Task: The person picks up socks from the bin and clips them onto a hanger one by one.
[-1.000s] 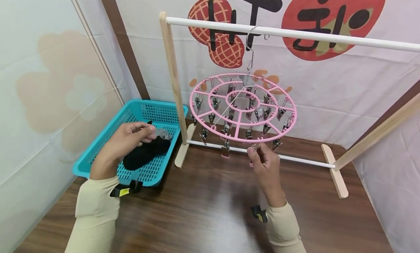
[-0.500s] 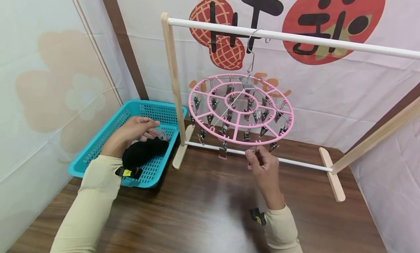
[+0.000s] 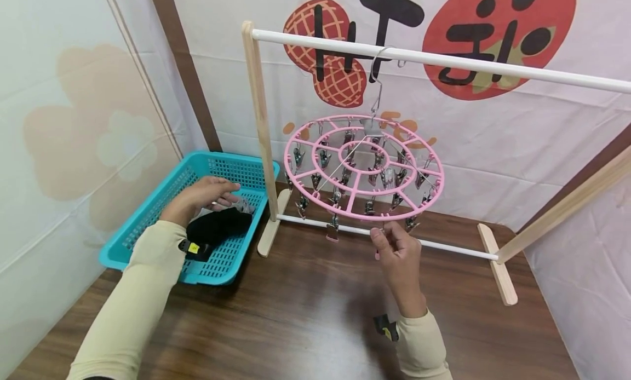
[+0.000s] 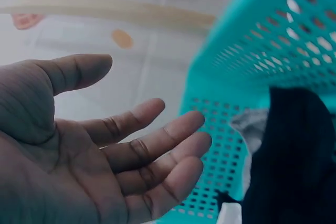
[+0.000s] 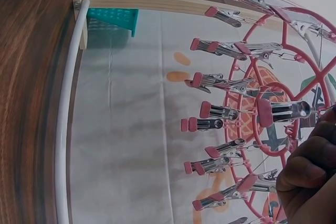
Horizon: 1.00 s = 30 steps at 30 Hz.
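Observation:
In the head view my left hand (image 3: 209, 193) hovers over a turquoise basket (image 3: 109, 254), fingers loosely extended. The left wrist view shows its palm with nothing in it. Below lies a black cloth (image 3: 219, 226), perhaps a sock, beside a light grey cloth (image 4: 251, 124). A round pink clip hanger (image 3: 352, 201) hangs by its metal hook from a white rail. At its front rim my right hand (image 3: 400, 254) pinches a metal clip (image 5: 283, 109) with a pink tip, largely covered by the fingers in the head view.
A wooden stand with a white top rail (image 3: 453, 65) and a lower white bar (image 3: 458, 250) spans the table (image 3: 296, 309). Several other clips (image 5: 212, 109) dangle under the hanger. Printed fabric walls (image 3: 231, 101) enclose the back and sides.
My left hand has moved from above the black cloth slightly farther into the basket, and its fingers have straightened. The right hand keeps its pinch on the clip; the hanger has shifted only slightly.

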Available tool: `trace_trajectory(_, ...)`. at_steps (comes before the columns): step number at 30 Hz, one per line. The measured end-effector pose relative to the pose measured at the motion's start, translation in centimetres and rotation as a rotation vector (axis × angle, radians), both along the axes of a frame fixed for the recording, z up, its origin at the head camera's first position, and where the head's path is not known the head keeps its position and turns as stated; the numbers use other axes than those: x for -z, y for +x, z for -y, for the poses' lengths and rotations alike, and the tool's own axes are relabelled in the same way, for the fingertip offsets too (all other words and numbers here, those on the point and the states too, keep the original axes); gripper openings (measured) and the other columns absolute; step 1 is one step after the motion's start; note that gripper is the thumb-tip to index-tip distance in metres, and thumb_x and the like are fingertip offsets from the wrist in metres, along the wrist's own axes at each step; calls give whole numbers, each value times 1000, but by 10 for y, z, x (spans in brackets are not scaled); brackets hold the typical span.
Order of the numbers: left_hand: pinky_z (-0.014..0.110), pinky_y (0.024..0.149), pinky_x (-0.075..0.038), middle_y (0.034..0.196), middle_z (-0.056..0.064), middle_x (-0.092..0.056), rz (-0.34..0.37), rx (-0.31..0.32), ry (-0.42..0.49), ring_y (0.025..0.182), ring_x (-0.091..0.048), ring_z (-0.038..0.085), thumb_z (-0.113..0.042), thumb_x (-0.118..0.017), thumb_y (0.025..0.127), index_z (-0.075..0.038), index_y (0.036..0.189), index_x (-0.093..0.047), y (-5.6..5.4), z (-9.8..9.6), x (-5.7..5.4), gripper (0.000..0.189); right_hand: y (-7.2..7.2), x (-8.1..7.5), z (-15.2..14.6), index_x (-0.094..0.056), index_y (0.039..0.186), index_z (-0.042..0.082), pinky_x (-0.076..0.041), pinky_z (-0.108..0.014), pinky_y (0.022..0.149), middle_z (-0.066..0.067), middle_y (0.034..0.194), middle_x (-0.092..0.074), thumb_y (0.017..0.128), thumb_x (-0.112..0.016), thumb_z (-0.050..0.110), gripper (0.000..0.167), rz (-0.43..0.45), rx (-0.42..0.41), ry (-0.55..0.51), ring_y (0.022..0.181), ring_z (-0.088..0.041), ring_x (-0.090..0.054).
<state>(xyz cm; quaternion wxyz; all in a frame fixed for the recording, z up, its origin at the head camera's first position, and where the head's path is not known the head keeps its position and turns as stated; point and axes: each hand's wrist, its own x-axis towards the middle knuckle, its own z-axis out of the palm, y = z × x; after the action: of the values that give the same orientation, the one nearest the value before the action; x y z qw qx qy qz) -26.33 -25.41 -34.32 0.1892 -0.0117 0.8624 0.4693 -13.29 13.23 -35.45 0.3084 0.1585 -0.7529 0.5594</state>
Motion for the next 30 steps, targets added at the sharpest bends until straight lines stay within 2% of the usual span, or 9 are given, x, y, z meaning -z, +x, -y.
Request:
trace_trajectory(5, 35, 81, -48, 119, 20, -59, 61, 13, -36, 103, -57, 28, -40, -45, 102, 4, 147, -29, -14, 3, 13, 65, -1, 2, -1, -54, 72, 0, -35, -19, 41, -7, 52, -49, 87, -62, 0, 17, 6, -13, 7, 45, -5, -47)
trace_trajectory(9, 46, 94, -44, 130, 27, -51, 92, 28, -59, 116, -50, 37, -39, -44, 102, 5, 149, -25, -20, 5, 22, 67, -1, 2, -2, -54, 73, -1, -35, -19, 41, -8, 52, -49, 87, -62, -1, 16, 19, -17, 10, 46, -4, -46)
trace_trajectory(12, 52, 101, -37, 137, 29, -44, 101, 43, -72, 125, -44, 41, -39, -43, 102, 4, 149, -25, -23, 5, 26, 66, -2, 2, -3, -53, 73, -1, -34, -18, 41, -3, 52, -47, 86, -62, -3, 16, 20, -26, 6, 45, -3, -45)
trace_trajectory(15, 54, 102, -36, 134, 28, -47, 90, 42, -88, 122, -45, 41, -38, -44, 101, 4, 148, -29, -26, 4, 29, 64, -3, 2, -4, -52, 73, -2, -33, -18, 40, 0, 52, -45, 84, -63, -5, 16, 17, -47, -4, 45, -2, -43)
trace_trajectory(19, 54, 99, -37, 113, 22, -55, 90, 33, -95, 106, -49, 37, -35, -46, 101, 5, 144, -35, -27, 4, 32, 60, -2, 1, -6, -51, 74, -2, -28, -18, 41, 0, 54, -40, 82, -64, -6, 16, -8, -44, 8, 47, -4, -36)
trace_trajectory(20, 54, 100, -36, 113, 21, -54, 93, 33, -97, 106, -48, 37, -35, -46, 101, 5, 144, -36, -27, 4, 32, 59, -2, 1, -6, -51, 74, -2, -26, -19, 42, 0, 55, -39, 81, -64, -6, 16, -16, -42, 12, 48, -5, -35)
trace_trajectory(23, 56, 104, -32, 126, 27, -50, 111, 56, -113, 118, -46, 43, -33, -44, 102, 8, 143, -35, -28, 5, 35, 58, -3, 2, -6, -50, 74, -1, -24, -19, 43, 0, 56, -36, 81, -64, -6, 16, -25, -38, 18, 50, -6, -32)
trace_trajectory(26, 56, 106, -29, 145, 32, -33, 128, 69, -170, 132, -34, 47, -34, -43, 103, 9, 143, -34, -30, 6, 37, 60, -3, 2, -7, -50, 74, -1, -24, -19, 43, 0, 56, -36, 81, -65, -6, 16, -20, -42, 17, 50, -4, -32)
trace_trajectory(30, 57, 106, -29, 145, 34, -31, 148, 52, -268, 133, -31, 48, -38, -44, 101, 10, 142, -35, -30, 7, 38, 64, -3, 2, -8, -51, 71, 0, -25, -20, 42, 2, 54, -37, 82, -65, -4, 18, -15, -31, 31, 49, -2, -33)
